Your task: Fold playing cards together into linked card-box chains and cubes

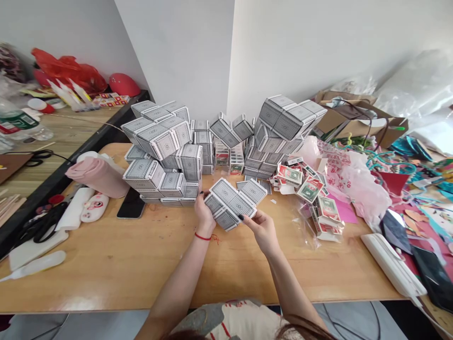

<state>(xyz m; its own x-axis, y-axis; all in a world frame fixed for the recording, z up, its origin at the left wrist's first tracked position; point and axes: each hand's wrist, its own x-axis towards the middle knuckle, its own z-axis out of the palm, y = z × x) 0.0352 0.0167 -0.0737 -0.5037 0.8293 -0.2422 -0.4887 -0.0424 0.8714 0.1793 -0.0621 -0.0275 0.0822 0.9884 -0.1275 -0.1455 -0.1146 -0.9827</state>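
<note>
Both hands grip one grey patterned cardboard box [228, 204] just above the wooden table [141, 264]. My left hand [204, 215] clasps its left end, fingers curled round it; a red string circles that wrist. My right hand [261, 227] pinches the box's lower right corner with dark-nailed fingers. Behind the hands rise stacks of the same grey boxes: a big pile on the left [161, 151], a smaller heap in the middle [226, 132] and another pile on the right [283, 130]. A further grey box [252, 189] lies just behind the held one.
Flat red-and-green printed packs [311, 193] lie scattered to the right beside a pink plastic bag [348, 177]. A black phone [130, 204], a pink cloth roll [99, 175] and scissors [44, 225] lie left. Craft clutter fills the right edge.
</note>
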